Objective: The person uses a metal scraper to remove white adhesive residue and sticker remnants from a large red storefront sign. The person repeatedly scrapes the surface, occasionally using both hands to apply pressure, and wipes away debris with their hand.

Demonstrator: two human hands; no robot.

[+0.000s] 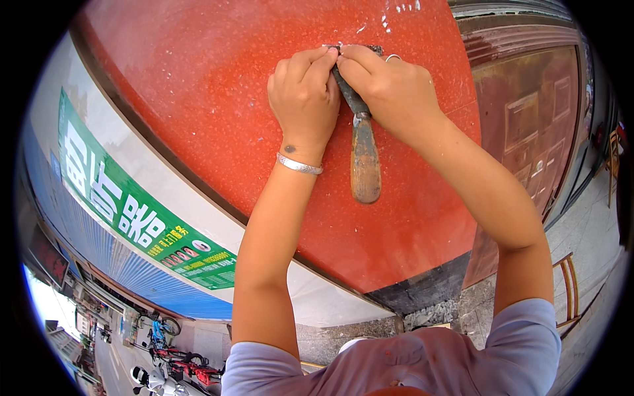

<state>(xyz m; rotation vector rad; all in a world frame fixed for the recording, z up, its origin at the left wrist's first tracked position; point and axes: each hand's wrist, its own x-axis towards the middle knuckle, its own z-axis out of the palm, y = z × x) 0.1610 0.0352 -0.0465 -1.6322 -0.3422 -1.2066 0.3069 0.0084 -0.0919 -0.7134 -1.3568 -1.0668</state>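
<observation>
Both hands meet at the blade of a scraper (365, 148) with a worn wooden handle that hangs downward, free of the palms. The fingers of my left hand (307, 96) pinch the blade's left part, below a silver bracelet on the wrist. My right hand (391, 91), wearing a ring, presses its fingertips on the blade's right part, close beside the left fingertips. The scraper's dark metal blade lies against a red speckled wall panel (223, 123). White specks and marks show on the panel above the hands.
A green sign with writing (143, 208) is on the pale wall at left, over blue corrugated panelling (148, 277). At right stand a brown-red metal door (525, 128) and a wooden chair (569, 289). Parked bicycles (193, 369) and a white scooter (156, 381) are at lower left.
</observation>
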